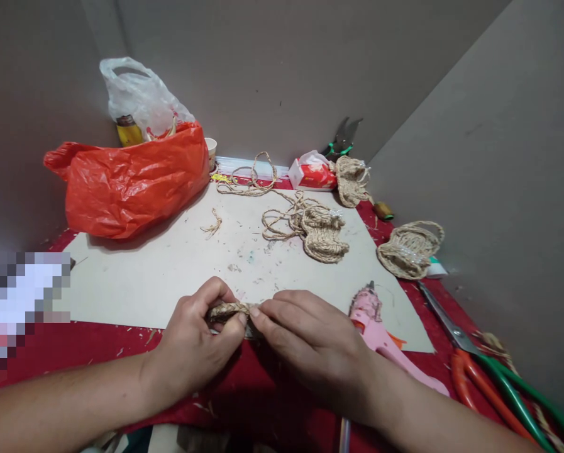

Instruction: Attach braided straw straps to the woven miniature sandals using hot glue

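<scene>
A small piece of braided straw cord [227, 309] is pinched between my two hands above the near edge of the white board. My left hand [194, 340] is closed around its left part, thumb in front and fingers behind. At the right end of the piece, the thumb and fingers of my right hand [312, 346] press together on it. Just beyond my right hand lies a pink glue gun [376, 327], its nozzle crusted with residue. Farther off on the board rests a woven straw piece [326, 233] with loose cord loops.
A red plastic bag [135, 182] stands at the back left. Large scissors [461, 346] with orange and green handles lie at right, near another woven piece [407, 251]. A tissue pack [312, 173] and pruning shears [342, 139] are against the back wall. The white board [144, 283] carries scraps.
</scene>
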Motion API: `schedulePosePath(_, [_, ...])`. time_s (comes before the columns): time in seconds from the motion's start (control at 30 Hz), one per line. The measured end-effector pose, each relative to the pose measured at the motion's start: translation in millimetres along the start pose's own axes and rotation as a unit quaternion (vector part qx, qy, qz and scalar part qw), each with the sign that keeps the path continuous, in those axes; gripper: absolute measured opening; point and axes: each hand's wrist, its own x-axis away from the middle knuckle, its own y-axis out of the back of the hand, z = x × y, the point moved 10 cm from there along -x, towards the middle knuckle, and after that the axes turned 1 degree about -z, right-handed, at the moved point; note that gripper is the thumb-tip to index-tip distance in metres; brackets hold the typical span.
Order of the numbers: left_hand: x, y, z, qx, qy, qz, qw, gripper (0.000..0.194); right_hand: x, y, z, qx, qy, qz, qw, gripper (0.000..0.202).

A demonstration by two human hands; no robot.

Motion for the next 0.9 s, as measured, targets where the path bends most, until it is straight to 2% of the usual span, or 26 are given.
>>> schedulePosePath(0.2, [-3.8,-0.2,1.1,0.026,0.013,0.006,1.000,0.010,-1.9,-3.4,1.3,0.031,0.010,0.013,0.999,0.021])
schedulePosePath(0.53, [-3.2,-11.3,-8.5,0.153,0.034,0.118,0.981,0.013,9.7,-11.1,-12.3,0.016,0.008,0.030,0.999,0.023])
schedulePosePath(0.77, [-9.7,-9.2,4.0,0.173,0.085,0.091,0.977,0.028,8.1,-19.9,-21.6,-0.014,-0.036,0.078,0.996,0.024])
schedulePosePath(0.9, [-12.9,-13.4,12.8,0.225,0.117,0.091,0.963,0.031,10.3,-19.1,-26.2,-0.021,-0.071,0.091,0.993,0.036])
